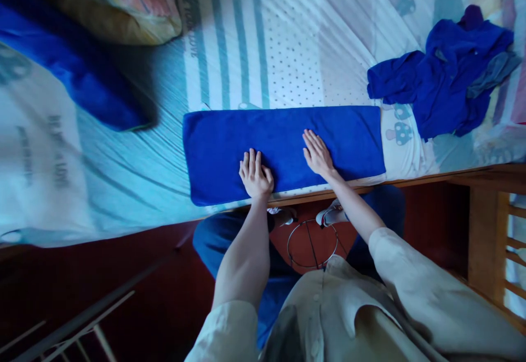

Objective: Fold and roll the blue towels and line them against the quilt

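Observation:
A blue cloth [222,137], like a towel, lies flat as a long rectangle along the near edge of the bed. My left hand [255,176] rests palm down on its lower middle, fingers slightly spread. Further right, my right hand [318,154] lies flat on the same cloth with fingers stretched out. Neither hand grips anything. The cloth's surface looks smooth, and its right end stops short of a printed mushroom on the sheet.
A crumpled pile of blue clothes [456,82] lies at the right of the bed sheet [296,61]. To the left are a long blue bundle [82,72] and a patterned pillow [143,6]. A wooden bed frame [487,241] stands at right, a metal rack [82,334] at lower left.

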A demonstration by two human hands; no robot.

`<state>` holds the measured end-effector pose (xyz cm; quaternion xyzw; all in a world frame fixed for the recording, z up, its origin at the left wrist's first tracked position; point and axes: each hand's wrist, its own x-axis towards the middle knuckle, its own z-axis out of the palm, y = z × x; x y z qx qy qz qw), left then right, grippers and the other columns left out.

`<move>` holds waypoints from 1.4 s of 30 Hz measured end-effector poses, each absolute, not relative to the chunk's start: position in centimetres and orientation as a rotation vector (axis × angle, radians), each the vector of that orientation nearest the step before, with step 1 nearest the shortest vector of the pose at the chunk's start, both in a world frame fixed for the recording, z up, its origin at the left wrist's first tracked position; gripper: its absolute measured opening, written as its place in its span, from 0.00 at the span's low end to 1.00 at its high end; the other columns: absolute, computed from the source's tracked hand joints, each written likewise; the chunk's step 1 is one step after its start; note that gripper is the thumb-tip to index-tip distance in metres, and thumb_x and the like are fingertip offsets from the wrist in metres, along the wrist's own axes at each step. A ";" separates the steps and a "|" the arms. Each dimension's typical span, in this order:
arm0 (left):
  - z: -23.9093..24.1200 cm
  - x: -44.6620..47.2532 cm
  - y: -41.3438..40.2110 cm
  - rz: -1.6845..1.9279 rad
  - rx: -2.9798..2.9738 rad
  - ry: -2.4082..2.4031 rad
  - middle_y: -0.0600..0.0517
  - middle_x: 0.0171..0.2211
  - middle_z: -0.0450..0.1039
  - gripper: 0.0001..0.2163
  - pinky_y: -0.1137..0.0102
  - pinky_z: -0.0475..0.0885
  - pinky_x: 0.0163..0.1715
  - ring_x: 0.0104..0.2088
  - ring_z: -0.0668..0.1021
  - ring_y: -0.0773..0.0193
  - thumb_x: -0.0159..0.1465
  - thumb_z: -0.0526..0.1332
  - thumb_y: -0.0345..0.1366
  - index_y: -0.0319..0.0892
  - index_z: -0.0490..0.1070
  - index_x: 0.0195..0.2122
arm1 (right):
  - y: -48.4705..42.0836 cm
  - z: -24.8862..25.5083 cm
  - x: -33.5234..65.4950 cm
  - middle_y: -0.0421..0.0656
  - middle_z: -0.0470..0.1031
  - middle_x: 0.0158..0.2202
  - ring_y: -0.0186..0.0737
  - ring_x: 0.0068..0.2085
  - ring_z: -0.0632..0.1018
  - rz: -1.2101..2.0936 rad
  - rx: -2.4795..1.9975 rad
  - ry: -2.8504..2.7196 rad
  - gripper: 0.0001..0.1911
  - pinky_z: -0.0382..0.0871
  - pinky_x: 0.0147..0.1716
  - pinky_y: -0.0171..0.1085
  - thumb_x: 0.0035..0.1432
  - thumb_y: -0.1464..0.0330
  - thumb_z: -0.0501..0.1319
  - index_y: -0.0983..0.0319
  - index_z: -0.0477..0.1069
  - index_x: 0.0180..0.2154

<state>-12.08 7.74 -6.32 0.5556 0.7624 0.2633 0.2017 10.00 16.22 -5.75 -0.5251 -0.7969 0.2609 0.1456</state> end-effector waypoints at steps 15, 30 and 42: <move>-6.4 -12.1 7.7 0.746 1.573 2.152 0.41 0.71 0.61 0.27 0.47 0.48 0.73 0.74 0.57 0.51 0.67 0.51 0.36 0.39 0.67 0.67 | 17.1 -5.4 28.4 0.55 0.51 0.75 0.46 0.76 0.52 0.235 -2.116 -2.230 0.35 0.49 0.74 0.53 0.75 0.59 0.37 0.70 0.48 0.74; -6.7 -12.2 7.9 0.785 1.570 2.115 0.42 0.71 0.60 0.27 0.49 0.49 0.74 0.74 0.57 0.51 0.68 0.51 0.37 0.39 0.67 0.67 | 15.6 -3.8 18.5 0.58 0.48 0.76 0.51 0.77 0.48 0.186 -2.159 -2.092 0.35 0.44 0.72 0.64 0.75 0.59 0.35 0.68 0.46 0.75; -6.5 -11.9 8.0 0.784 1.556 2.116 0.41 0.71 0.60 0.26 0.50 0.48 0.74 0.74 0.57 0.52 0.69 0.50 0.36 0.38 0.67 0.66 | 11.5 -4.4 2.6 0.51 0.47 0.76 0.46 0.77 0.47 0.529 -1.982 -2.340 0.34 0.38 0.75 0.56 0.72 0.63 0.46 0.66 0.50 0.74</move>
